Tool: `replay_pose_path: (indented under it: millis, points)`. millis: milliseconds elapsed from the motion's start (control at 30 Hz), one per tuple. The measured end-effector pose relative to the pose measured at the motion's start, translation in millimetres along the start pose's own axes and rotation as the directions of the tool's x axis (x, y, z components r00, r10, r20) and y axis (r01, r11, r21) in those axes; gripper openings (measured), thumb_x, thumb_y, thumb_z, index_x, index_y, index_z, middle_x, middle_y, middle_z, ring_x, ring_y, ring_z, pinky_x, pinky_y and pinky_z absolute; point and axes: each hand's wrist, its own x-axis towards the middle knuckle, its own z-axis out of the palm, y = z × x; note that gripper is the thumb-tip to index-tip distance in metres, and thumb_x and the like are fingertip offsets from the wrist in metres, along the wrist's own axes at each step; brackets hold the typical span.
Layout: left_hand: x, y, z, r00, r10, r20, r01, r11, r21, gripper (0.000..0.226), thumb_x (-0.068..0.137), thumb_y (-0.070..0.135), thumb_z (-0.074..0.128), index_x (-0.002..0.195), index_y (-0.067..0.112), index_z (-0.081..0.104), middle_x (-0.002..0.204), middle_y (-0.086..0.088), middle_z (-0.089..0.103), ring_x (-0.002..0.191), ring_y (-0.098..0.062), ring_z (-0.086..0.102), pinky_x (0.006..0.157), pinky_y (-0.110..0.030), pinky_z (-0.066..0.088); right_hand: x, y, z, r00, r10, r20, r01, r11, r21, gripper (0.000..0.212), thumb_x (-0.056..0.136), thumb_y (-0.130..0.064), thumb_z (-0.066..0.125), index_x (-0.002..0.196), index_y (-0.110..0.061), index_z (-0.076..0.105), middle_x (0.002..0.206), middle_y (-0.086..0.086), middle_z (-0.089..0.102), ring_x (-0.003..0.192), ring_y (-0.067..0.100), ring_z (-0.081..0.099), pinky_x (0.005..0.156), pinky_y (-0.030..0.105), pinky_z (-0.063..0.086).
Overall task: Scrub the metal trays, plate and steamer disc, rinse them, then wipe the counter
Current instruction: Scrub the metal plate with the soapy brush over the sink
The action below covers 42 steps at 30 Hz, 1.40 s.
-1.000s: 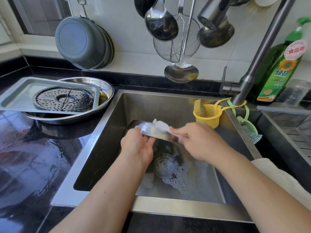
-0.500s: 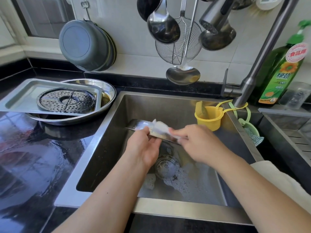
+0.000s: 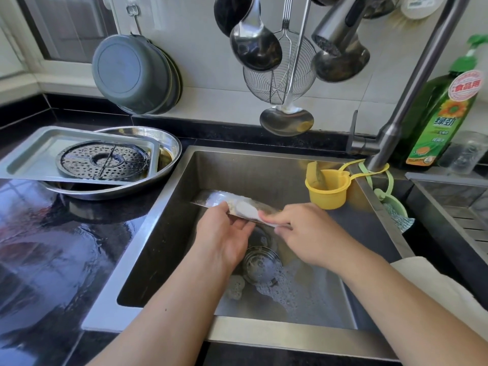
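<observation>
Green dish-soap bottle (image 3: pixel 441 114) beside the faucet (image 3: pixel 412 83) reads "食品用".

Shiny flat metal tray (image 3: pixel 216 199) tilted over sink, round holed black steamer disc (image 3: pixel 104 161) lying in rectangular silver tray (image 3: pixel 31 154) on round shiny metal plate (image 3: pixel 169 143).

Single head view; looks forward-down, close over sink (image 3: pixel 169 233); wide angle

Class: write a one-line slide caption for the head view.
Over the sink, left hand holds a metal tray; right hand scrubs it.
</observation>
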Motion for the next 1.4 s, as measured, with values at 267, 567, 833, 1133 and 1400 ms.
replay_pose_path:
  millis: [267,567,833,1133,1400]
  points:
    - [2.1,-1.0,-4.2,0.999,0.026,-0.034,-0.024,0.998,0.059,0.035,0.113,0.018,0.034,0.135,-0.003,0.052,0.116,-0.022,0.068,0.109,-0.04,0.068,0.099,-0.061,0.051,0.9,3.1,3.5,0.999,0.037,0.007,-0.037,0.999,0.025,0.046,0.101,-0.024,0.056,0.132,-0.058,0.056,0.093,-0.006,0.057,0.085,0.021,0.059,0.068,0.035,0.049]
    - [1.4,0.2,-1.0,0.997,0.061,-0.049,-0.06,0.998,0.02,0.034,0.111,0.009,0.038,0.138,-0.008,0.051,0.13,-0.025,0.064,0.111,-0.038,0.067,0.096,-0.048,0.052,11.0,14.3,-0.4,0.991,0.118,-0.066,-0.118,0.993,0.012,0.046,0.101,-0.023,0.054,0.134,-0.055,0.056,0.088,-0.008,0.054,0.083,0.022,0.059,0.068,0.039,0.05]
    - [-7.5,0.6,1.4,0.995,0.064,-0.073,-0.06,0.996,0.066,0.029,0.111,0.017,0.04,0.127,0.0,0.057,0.111,-0.022,0.071,0.1,-0.04,0.072,0.097,-0.068,0.052,10.1,17.7,-2.1,0.993,0.11,-0.039,-0.109,0.994,0.025,0.045,0.101,-0.024,0.054,0.132,-0.057,0.057,0.086,-0.006,0.057,0.086,0.024,0.059,0.074,0.039,0.051]
    - [-11.4,3.3,3.5,0.993,0.11,-0.053,-0.108,0.994,0.028,0.037,0.109,0.019,0.048,0.139,-0.003,0.051,0.124,-0.023,0.065,0.105,-0.036,0.07,0.073,-0.045,0.065,4.0,9.5,-3.0,0.997,-0.076,0.011,0.075,0.996,0.047,0.046,0.102,-0.025,0.058,0.135,-0.057,0.055,0.082,-0.01,0.054,0.083,0.015,0.053,0.074,0.037,0.046]
    - [-16.6,-1.0,1.4,0.995,0.102,0.022,-0.103,0.994,0.041,0.037,0.11,0.019,0.038,0.131,-0.004,0.058,0.127,-0.023,0.067,0.113,-0.038,0.069,0.1,-0.05,0.055,10.2,2.9,3.4,0.993,-0.12,-0.02,0.121,0.993,0.016,0.047,0.101,-0.028,0.057,0.135,-0.06,0.052,0.08,-0.012,0.052,0.083,0.019,0.056,0.072,0.042,0.051]
